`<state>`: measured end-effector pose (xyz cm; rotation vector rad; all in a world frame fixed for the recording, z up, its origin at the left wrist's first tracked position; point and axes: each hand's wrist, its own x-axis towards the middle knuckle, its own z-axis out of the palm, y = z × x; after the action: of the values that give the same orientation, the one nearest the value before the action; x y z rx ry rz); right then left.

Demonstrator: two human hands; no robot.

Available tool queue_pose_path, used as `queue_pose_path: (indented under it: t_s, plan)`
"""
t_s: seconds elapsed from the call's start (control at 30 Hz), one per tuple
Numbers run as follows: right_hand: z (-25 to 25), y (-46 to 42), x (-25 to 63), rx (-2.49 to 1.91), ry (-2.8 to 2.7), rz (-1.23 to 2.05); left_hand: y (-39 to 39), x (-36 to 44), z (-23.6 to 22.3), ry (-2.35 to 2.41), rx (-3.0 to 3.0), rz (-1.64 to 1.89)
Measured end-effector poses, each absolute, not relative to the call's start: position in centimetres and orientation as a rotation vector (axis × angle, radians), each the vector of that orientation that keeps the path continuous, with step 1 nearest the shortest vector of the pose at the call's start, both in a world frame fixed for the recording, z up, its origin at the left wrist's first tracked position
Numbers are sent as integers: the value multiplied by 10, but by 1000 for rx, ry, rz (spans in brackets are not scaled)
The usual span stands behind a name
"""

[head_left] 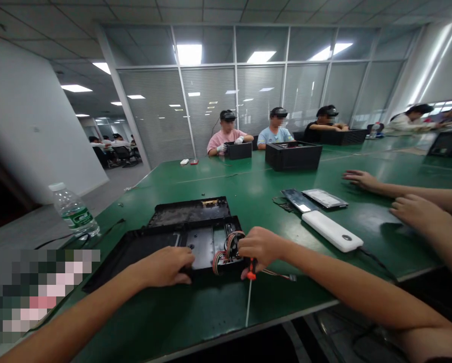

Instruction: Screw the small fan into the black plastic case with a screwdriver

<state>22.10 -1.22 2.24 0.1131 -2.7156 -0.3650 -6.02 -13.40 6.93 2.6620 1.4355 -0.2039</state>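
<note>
A black computer case (201,252) lies open on the green table in front of me, with a bundle of multicoloured cables (218,259) at its right end. My left hand (169,264) grips the near wall, fingers curled over the edge and thumb outside. In my right hand (261,247) is a screwdriver (252,275) with a red and black handle, its shaft pointing down towards me. That hand is at the case's right end, by the cables; its fingertips are partly hidden. Behind the case lies a black panel (190,212). A loose cable connector (293,278) lies to the right.
A water bottle (76,214) stands left. Right of the case lie a white power bank (331,230), a hard drive (324,198) and a dark flat part (299,200). Another person's hands (422,217) rest at the right. People sit across the table (244,184) behind black cases (294,155).
</note>
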Motion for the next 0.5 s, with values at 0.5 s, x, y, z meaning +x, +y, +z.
queue_pose_path:
  t_s: [0.5]
  plan:
    - [5,-8,200,36,-2599,-603,-22,-131,40,1655,2645,77]
